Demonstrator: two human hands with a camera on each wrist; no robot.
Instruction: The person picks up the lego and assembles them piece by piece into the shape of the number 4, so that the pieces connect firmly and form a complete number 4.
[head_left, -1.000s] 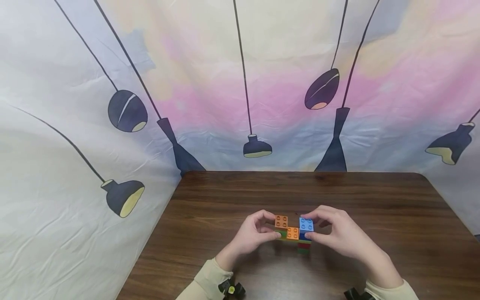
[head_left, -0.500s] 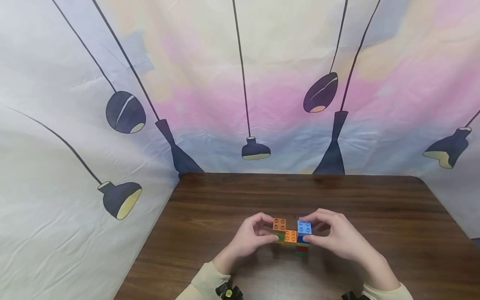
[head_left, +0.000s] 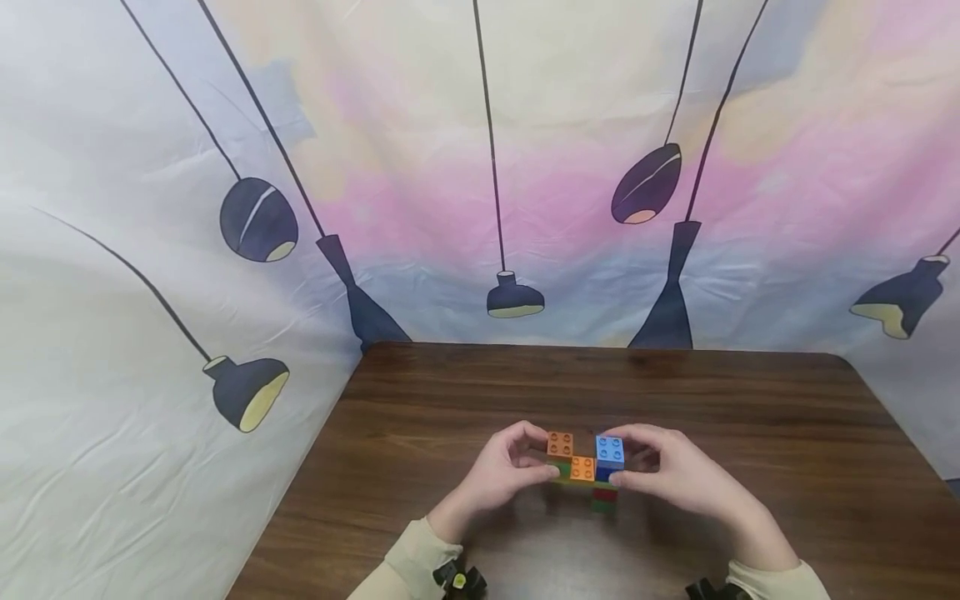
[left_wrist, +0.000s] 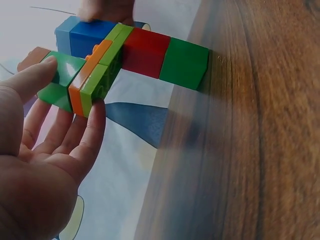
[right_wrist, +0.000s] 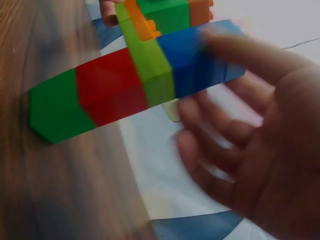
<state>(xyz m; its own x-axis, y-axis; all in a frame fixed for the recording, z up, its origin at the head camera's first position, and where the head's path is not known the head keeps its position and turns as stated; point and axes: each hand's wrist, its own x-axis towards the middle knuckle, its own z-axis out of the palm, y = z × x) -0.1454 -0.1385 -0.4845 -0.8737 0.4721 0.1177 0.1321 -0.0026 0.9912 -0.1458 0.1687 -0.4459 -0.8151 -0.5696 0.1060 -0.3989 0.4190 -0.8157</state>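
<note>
A structure of toy building bricks [head_left: 582, 468] is between my two hands. My left hand [head_left: 498, 471] pinches its left end, thumb on the green brick [left_wrist: 62, 80] beneath a brown-orange one [head_left: 560, 443]. My right hand [head_left: 678, 467] holds the blue stack, light blue [head_left: 610, 450] over dark blue [right_wrist: 192, 60]; its thumb touches the dark blue brick and its fingers are blurred in the right wrist view. An orange brick [left_wrist: 90, 75] sits on a lime-green layer [right_wrist: 152, 75]. Below that layer, a red brick [right_wrist: 111, 87] and a green brick [right_wrist: 60, 106] form a leg reaching towards the tabletop; contact is unclear.
A dark brown wooden table [head_left: 465, 392] lies under the hands. Behind and to the left hangs a pastel cloth [head_left: 420, 167] printed with dark lamps. Black devices sit at both wrists, the left one [head_left: 459, 579] by a light sleeve [head_left: 416, 554].
My right hand has shifted slightly lower against the blue stack, its thumb now nearer the bottom of the dark blue brick. My left hand keeps its hold. The head view has swayed a little.
</note>
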